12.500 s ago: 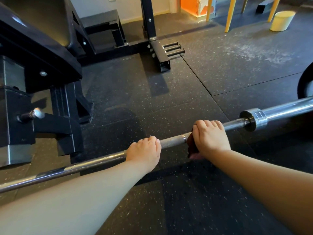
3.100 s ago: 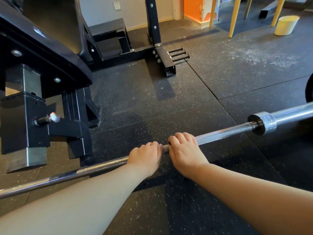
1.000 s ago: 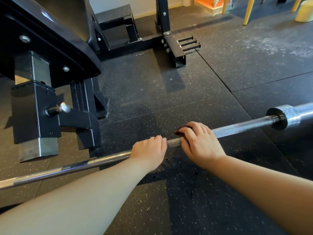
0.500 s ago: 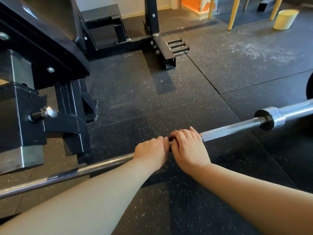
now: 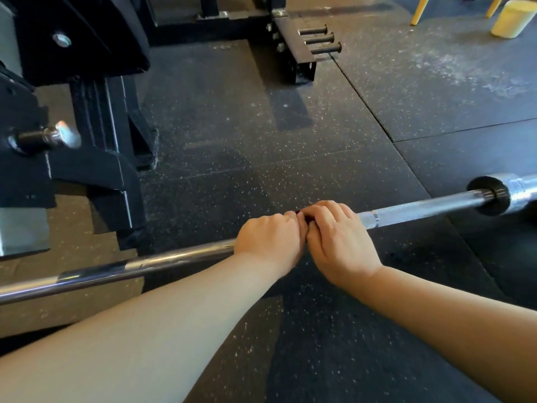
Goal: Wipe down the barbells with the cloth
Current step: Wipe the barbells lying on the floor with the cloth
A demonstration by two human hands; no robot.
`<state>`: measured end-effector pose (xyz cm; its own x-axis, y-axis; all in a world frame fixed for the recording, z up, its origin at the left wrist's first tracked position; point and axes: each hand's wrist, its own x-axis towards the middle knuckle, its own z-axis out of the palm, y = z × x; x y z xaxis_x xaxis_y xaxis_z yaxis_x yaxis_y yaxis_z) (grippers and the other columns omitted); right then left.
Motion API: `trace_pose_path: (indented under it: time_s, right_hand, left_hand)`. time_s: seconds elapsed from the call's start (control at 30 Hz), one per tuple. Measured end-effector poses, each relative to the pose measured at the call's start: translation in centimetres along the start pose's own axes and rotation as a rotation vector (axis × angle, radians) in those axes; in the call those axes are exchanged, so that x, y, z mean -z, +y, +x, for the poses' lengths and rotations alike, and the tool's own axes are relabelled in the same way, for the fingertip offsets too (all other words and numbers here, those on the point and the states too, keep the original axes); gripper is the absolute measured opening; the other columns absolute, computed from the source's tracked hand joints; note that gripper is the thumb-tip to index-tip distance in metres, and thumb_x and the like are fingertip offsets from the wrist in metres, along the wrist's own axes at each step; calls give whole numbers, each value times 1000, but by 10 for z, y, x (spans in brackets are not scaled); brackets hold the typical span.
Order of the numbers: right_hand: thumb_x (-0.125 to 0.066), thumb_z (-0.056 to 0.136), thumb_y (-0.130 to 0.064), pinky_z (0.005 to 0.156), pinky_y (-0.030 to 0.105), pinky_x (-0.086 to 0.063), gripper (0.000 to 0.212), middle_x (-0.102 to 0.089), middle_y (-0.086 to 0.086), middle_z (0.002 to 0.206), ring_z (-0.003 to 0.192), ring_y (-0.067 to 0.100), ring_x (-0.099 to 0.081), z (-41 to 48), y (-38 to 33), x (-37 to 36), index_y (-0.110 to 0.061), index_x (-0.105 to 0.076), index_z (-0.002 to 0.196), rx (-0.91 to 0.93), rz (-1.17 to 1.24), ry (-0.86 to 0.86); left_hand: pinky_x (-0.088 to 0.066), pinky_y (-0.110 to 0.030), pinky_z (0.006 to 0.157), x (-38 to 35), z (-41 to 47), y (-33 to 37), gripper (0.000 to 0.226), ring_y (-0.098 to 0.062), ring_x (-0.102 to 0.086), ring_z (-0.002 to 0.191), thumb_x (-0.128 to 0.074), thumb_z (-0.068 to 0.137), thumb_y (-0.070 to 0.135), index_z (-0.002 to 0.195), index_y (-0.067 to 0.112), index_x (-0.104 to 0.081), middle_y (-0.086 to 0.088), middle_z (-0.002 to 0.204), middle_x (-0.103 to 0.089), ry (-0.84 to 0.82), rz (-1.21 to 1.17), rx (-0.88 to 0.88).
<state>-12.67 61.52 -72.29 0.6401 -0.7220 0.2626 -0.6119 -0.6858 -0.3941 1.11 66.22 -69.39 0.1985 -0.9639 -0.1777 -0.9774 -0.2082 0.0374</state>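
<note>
A steel barbell (image 5: 421,207) lies across the black rubber floor from lower left to right, with its collar and sleeve (image 5: 502,196) at the right edge. My left hand (image 5: 268,238) grips the smooth shaft near the middle. Right beside it, touching it, my right hand (image 5: 338,238) curls over the bar and holds a dark cloth (image 5: 305,219) wrapped round the shaft. Only a small dark sliver of the cloth shows between the two hands; the rest is hidden under my right palm.
A black rack upright with a silver-knobbed pin (image 5: 50,136) stands close at the left. A black rack foot with three storage pegs (image 5: 315,39) lies at the back. A pale yellow cylinder (image 5: 513,18) and yellow legs (image 5: 420,10) stand far right.
Over the frames my right hand slid the cloth left along the shaft, back out to the right a second ago, then in again until it met my left hand. The left hand kept its grip.
</note>
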Motion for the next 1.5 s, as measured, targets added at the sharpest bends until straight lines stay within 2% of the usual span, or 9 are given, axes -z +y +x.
trace_pose_path:
  time_s: [0.2,0.37,0.47,0.57,0.7,0.87,1.03,1.3,1.5]
  right_hand:
    - [-38,100,-31,97,46,-53,43,-64,9,124,108,27,-64,4,29,34,-11,-61,130,214,-227,-255]
    - [-34,102,-34,101,43,-51,40,-62,0,122,111,20,-56,-3,36,49,-19,-62,128,-129,-110,-156]
    - [-34,104,-34,108,35,-43,43,-62,4,127,116,23,-54,3,5,27,-14,-62,129,-55,-77,-180]
    - [-38,109,-29,111,27,-32,40,-51,6,144,131,23,-46,14,-11,29,-14,-48,146,38,-132,-352]
    - [-38,108,-36,115,30,-34,47,-41,-4,150,136,15,-41,25,16,61,-26,-35,154,106,-272,-580]
    - [-40,107,-31,119,39,-35,42,-49,3,144,132,25,-46,9,22,42,-19,-47,147,109,-155,-403]
    - [-35,109,-33,121,42,-27,53,-34,10,156,142,32,-36,15,14,35,-14,-27,158,393,-197,-454]
    - [-38,108,-36,110,44,-41,53,-37,9,148,129,31,-45,25,33,56,-15,-28,155,398,-125,-587]
    - [-53,103,-23,97,47,-50,55,-43,13,137,115,32,-51,45,2,43,-9,-31,151,446,-254,-666]
  left_hand:
    - [-36,-33,59,-14,-5,-12,42,-21,-61,70,-21,109,42,102,20,-56,1,90,-64,193,-21,-119]
    - [-39,-29,54,-9,-9,-13,48,-17,-54,61,-17,108,43,94,21,-57,3,81,-62,164,-19,-131]
    - [-38,-33,61,-6,1,-9,40,-26,-65,72,-25,109,35,102,17,-60,-2,84,-67,116,-57,-83]
    - [-40,-35,67,-2,2,-7,29,-30,-70,89,-36,106,29,109,14,-60,-5,98,-71,24,-25,-54]
    - [-39,-34,64,0,-6,-11,49,-25,-63,73,-23,110,41,105,16,-65,-2,83,-64,72,6,-1]
    - [-39,-35,63,-1,-11,-30,42,-24,-53,75,-32,109,35,147,21,-43,-1,98,-62,-28,110,29]
    - [-41,-37,67,7,-6,-8,47,-23,-55,72,-22,109,45,110,23,-63,4,79,-54,-145,88,285]
    - [-43,-42,106,34,-28,-4,46,-21,-54,121,-18,111,41,142,25,-48,2,135,-55,-351,-122,194]
    - [-52,-39,78,27,-7,-5,34,-22,-65,90,-27,108,45,108,28,-57,5,100,-68,-280,28,295]
